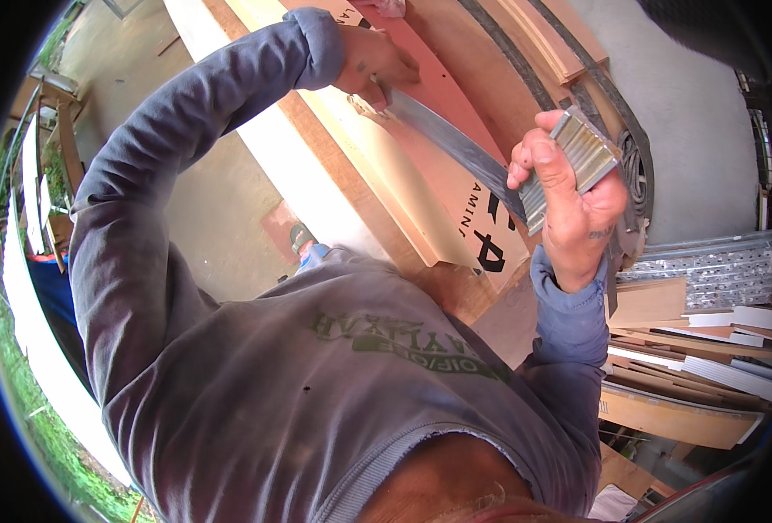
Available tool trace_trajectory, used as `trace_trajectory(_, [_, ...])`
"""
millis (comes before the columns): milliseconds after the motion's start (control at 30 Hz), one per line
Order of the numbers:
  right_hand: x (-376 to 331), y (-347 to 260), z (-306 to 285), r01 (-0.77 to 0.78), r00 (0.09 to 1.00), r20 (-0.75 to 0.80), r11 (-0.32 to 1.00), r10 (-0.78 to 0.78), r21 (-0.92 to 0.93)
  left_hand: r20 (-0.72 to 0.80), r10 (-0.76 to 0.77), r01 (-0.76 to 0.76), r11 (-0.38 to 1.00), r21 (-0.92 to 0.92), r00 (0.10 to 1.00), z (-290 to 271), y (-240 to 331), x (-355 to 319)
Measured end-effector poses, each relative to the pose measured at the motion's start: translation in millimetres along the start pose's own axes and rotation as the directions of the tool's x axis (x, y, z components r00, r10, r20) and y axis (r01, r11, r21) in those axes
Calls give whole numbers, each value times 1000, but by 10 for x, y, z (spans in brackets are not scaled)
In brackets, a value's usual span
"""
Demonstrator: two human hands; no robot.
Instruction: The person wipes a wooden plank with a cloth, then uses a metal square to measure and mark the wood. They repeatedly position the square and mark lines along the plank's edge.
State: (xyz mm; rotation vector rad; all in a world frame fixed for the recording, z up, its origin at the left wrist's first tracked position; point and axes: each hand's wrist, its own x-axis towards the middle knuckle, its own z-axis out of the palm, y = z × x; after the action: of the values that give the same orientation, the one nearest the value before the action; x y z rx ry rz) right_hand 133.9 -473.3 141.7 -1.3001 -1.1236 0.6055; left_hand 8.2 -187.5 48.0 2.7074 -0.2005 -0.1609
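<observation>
Toward the right of the view, the right hand (pixel 578 205) is closed around a ribbed metal piece (pixel 571 155), thumb across its grooves and fingers behind, raised near the chest. If that grip loosened, the piece could tip and drop, and its squared edges might nick the bare fingers. Farther off, the left hand (pixel 373 68) pinches the far end of a gray metal strip (pixel 460 146) that slants across the pinkish printed board (pixel 445 91) toward the ribbed piece; whether the 2 join is hidden. Uneven pull between the 2 hands could make the strip skid, scoring the board or cutting a palm. Beyond the right wrist, the coiled gray cable (pixel 638 174) might catch a dangling end if the hand swung wide.
</observation>
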Motion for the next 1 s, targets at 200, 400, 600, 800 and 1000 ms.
trace_trajectory(200, [45,-96,91,104,987,142,979,-79,-178,-37,-33,33,999,1,999,-8,53,7])
trace_trajectory(400, [-11,62,-2,28,997,76,999,-24,-45,-79,59,-53,996,79,995,60,21,-9])
trace_trajectory(600, [-124,228,-7,56,998,42,998,-55,-32,-69,54,-46,992,115,996,16,54,-2])
trace_trajectory(800, [-4,22,67,-17,999,43,996,21,-83,-38,-67,67,998,19,997,12,16,11])
trace_trajectory(1000, [-165,423,76,45,999,21,999,-45,13,-115,60,-38,982,185,992,121,-8,51])
